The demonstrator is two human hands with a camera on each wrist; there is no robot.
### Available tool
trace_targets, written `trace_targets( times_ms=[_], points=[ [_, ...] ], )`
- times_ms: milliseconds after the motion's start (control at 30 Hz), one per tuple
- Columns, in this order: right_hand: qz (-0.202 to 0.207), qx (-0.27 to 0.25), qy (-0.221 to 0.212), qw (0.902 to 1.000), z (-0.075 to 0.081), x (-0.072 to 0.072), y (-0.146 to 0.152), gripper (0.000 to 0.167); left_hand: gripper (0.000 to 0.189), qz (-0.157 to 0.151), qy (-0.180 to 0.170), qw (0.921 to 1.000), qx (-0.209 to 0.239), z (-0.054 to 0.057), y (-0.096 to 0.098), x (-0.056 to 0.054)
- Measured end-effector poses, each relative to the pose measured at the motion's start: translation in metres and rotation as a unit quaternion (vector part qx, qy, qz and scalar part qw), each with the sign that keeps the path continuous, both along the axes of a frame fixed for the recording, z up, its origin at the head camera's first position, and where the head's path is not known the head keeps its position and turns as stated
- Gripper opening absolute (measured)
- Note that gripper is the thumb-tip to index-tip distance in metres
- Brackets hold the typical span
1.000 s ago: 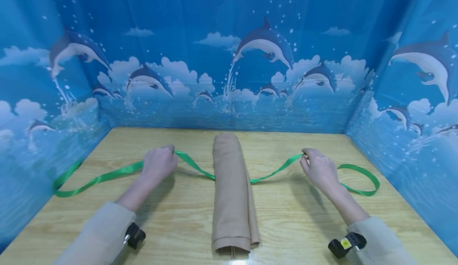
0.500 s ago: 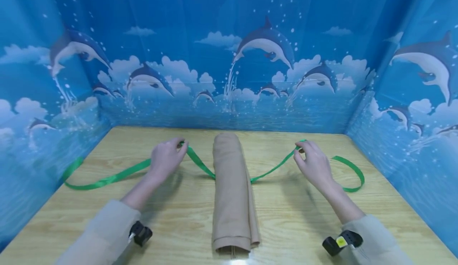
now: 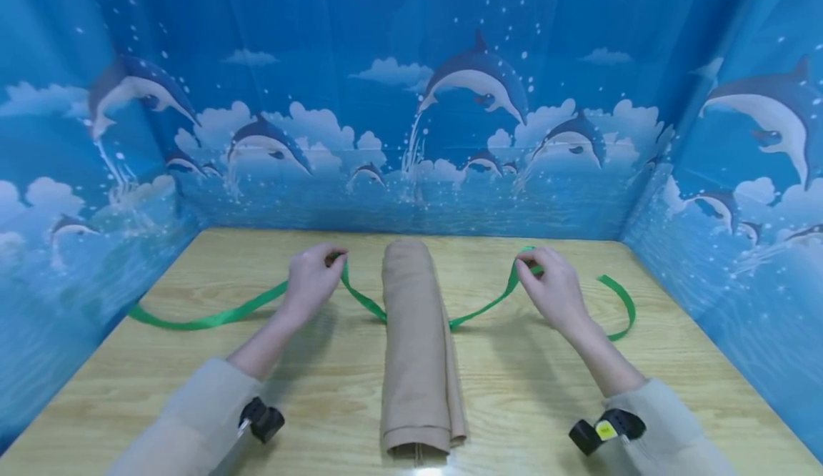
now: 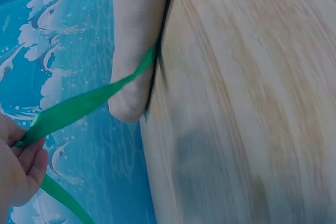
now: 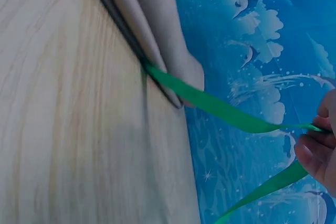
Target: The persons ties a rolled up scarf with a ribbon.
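A rolled brown cloth [image 3: 414,347] lies lengthwise in the middle of the table. Under it passes a green ribbon [image 3: 180,325], coming out on both sides. My left hand [image 3: 311,283] pinches the ribbon left of the roll, raised above the table; the left wrist view also has this hand [image 4: 21,166] with the ribbon [image 4: 79,109] running to the roll. On the other side, my right hand [image 3: 554,291] pinches the ribbon between thumb and fingers, and its tail curls behind the wrist. The stretch of ribbon beneath the cloth is hidden.
Wood-grain table [image 3: 308,412] surrounds the roll. Blue curtains [image 3: 321,197] printed with dolphins stand along the back and both sides. Small black cameras, such as the one on the left sleeve [image 3: 262,419], sit at both wrists.
Both hands have come inward toward the roll and slightly up, still holding the ribbon. Its loose tails have been drawn inward too. The cloth roll has stayed put.
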State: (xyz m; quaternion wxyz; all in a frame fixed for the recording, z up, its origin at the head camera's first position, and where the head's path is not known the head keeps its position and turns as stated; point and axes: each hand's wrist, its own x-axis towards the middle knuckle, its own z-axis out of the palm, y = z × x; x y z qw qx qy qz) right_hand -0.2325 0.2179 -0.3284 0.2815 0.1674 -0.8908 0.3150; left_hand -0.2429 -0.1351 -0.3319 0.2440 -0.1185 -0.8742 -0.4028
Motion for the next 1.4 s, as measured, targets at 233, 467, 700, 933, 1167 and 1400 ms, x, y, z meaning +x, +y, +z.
trace_targets(
  times_ms=[233,467,700,933,1167,1400],
  points=[
    [0.013,-0.026,-0.016,0.9994,0.014,0.003,-0.016,0.012,0.017,-0.023,-0.025,0.9994,-0.009,0.009,0.012,0.001],
    [0.018,-0.028,-0.035,0.9988,0.02,0.005,-0.03,0.008,0.02,-0.051,-0.048,0.9975,-0.009,0.015,0.023,0.005],
    [0.022,-0.025,-0.058,0.9977,0.022,0.003,-0.036,0.004,0.024,-0.082,-0.036,0.9958,-0.019,0.023,0.032,0.007],
    [0.045,-0.012,-0.115,0.9923,0.022,0.002,-0.04,0.014,0.026,-0.096,-0.068,0.9926,-0.03,0.025,0.037,0.006],
    [0.053,-0.005,-0.162,0.9854,0.023,0.001,-0.045,0.022,0.028,-0.09,-0.089,0.9908,-0.048,0.029,0.045,0.004],
    [0.065,0.003,-0.167,0.9838,0.024,0.0,-0.052,0.025,0.028,-0.093,-0.104,0.9885,-0.057,0.034,0.053,0.004]
  ],
)
